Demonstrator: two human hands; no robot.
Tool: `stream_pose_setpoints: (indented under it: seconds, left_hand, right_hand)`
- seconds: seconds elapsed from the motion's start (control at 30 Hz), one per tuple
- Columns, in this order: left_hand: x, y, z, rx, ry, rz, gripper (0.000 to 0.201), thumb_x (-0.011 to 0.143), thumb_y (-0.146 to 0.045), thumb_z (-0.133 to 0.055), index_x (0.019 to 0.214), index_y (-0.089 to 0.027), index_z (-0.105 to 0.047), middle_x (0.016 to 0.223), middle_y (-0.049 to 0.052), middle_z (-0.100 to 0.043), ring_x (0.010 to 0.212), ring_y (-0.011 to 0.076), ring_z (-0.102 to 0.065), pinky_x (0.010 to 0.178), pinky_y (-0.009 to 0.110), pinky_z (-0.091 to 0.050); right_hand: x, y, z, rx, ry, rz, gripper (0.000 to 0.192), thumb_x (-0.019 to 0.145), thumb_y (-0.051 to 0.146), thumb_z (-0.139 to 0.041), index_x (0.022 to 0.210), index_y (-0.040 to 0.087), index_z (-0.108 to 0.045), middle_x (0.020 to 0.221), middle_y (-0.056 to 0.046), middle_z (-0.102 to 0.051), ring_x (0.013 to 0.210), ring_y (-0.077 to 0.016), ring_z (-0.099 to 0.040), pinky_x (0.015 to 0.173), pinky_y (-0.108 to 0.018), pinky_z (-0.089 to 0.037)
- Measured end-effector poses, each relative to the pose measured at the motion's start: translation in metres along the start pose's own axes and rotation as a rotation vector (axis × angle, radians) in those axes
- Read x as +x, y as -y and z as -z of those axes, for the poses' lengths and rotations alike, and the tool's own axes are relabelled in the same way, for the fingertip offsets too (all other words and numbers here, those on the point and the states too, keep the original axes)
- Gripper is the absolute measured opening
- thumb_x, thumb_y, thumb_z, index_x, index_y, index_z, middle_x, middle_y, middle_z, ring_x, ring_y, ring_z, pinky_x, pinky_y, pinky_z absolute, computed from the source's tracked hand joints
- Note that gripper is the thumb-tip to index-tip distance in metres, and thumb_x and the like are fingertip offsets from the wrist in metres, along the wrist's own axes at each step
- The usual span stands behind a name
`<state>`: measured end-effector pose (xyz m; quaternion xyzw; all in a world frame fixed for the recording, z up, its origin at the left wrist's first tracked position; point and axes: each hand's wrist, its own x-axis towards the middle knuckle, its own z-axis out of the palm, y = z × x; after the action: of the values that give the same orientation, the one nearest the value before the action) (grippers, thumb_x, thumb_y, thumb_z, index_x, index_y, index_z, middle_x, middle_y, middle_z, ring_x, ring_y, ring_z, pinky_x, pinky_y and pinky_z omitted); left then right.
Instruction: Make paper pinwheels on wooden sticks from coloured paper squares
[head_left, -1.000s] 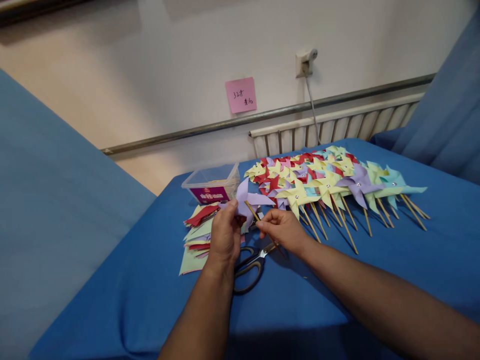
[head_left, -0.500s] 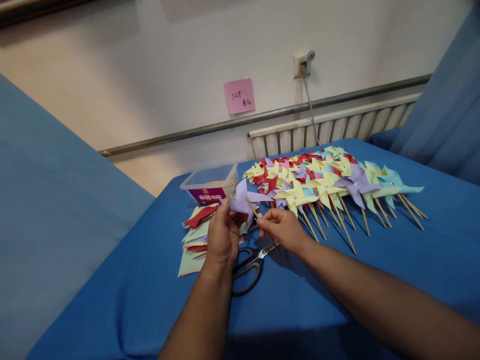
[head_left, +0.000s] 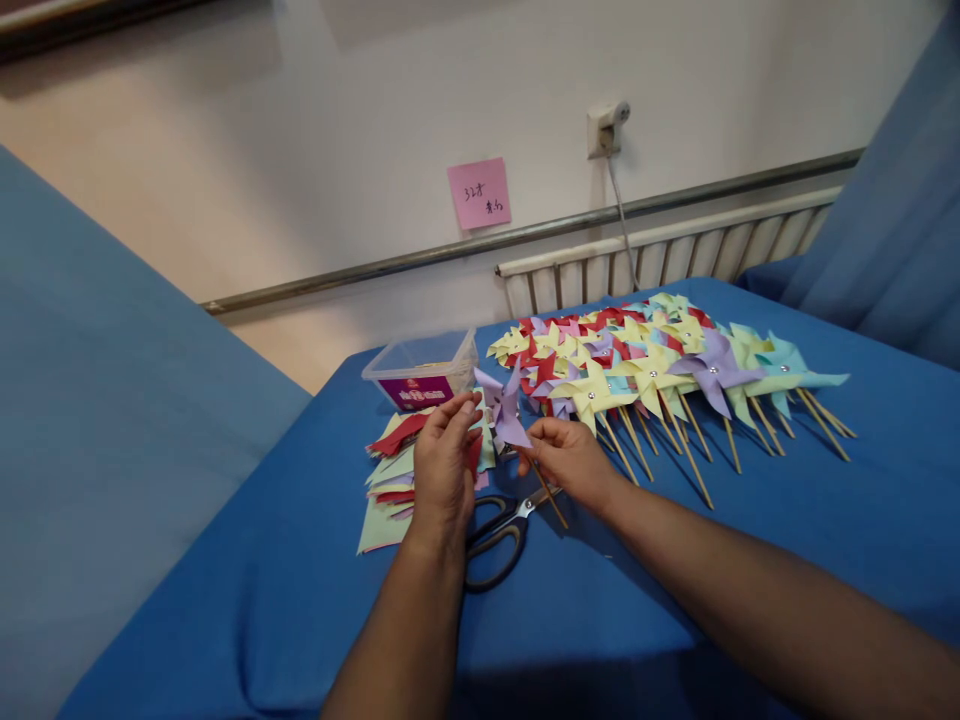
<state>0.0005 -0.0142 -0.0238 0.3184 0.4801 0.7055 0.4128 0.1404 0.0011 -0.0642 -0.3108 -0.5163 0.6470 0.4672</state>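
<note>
A purple paper pinwheel [head_left: 505,412] on a thin wooden stick [head_left: 549,495] is held up over the blue table [head_left: 675,560]. My right hand [head_left: 568,458] pinches the stick just below the paper. My left hand [head_left: 444,462] is beside it with the fingers spread, their tips at the pinwheel's left edge. Black-handled scissors [head_left: 496,536] lie on the cloth just under both hands.
A row of several finished pinwheels [head_left: 652,365] lies across the table to the right. Cut paper pieces [head_left: 394,470] are stacked at the left, with a clear plastic box [head_left: 424,368] behind them. A radiator [head_left: 660,255] and pink note [head_left: 479,192] are on the wall.
The pinwheel has turned from flat to edge-on and dropped a little. My left hand let go of the paper and opened its fingers. The right hand kept the stick.
</note>
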Motion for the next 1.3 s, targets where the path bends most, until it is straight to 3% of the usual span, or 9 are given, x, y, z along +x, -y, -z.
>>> stream_pose_setpoints:
  seconds: [0.2,0.4,1.07,1.3]
  left_hand:
    - [-0.001,0.002,-0.001,-0.079,0.142,0.053,0.031,0.065,-0.031,-0.080,0.089,-0.016,-0.069,0.087,0.004,-0.070,0.075,0.0131,-0.063,0.071,0.025,-0.047]
    - [-0.001,0.003,-0.001,-0.053,0.127,0.089,0.027,0.060,-0.025,-0.083,0.079,-0.013,-0.069,0.073,0.000,-0.066,0.063,0.0094,-0.058,0.064,0.021,-0.045]
    - [-0.005,0.000,-0.003,-0.032,0.167,0.207,0.023,0.056,-0.022,-0.084,0.072,-0.012,-0.070,0.065,0.001,-0.065,0.058,0.0096,-0.057,0.061,0.022,-0.045]
    - [-0.005,0.000,-0.002,-0.043,0.159,0.233,0.024,0.055,-0.020,-0.084,0.073,-0.011,-0.071,0.065,0.001,-0.066,0.058,0.0100,-0.057,0.060,0.021,-0.046]
  right_hand:
    - [0.001,-0.005,0.001,0.012,0.084,-0.017,0.025,0.077,0.042,-0.065,0.077,0.017,-0.066,0.057,0.002,-0.063,0.038,-0.0049,-0.034,0.040,-0.021,-0.023]
    - [0.000,-0.008,-0.001,0.022,0.147,-0.029,0.023,0.078,0.039,-0.065,0.078,0.017,-0.065,0.054,0.002,-0.062,0.037,-0.0051,-0.035,0.039,-0.021,-0.024]
    - [-0.003,-0.010,-0.006,0.053,0.203,-0.071,0.026,0.075,0.042,-0.069,0.081,0.018,-0.062,0.054,0.003,-0.063,0.036,-0.0061,-0.039,0.038,-0.020,-0.028]
    - [-0.001,-0.016,-0.003,0.024,0.214,-0.063,0.034,0.074,0.051,-0.069,0.078,0.018,-0.061,0.061,0.001,-0.065,0.037,-0.0055,-0.041,0.039,-0.021,-0.027]
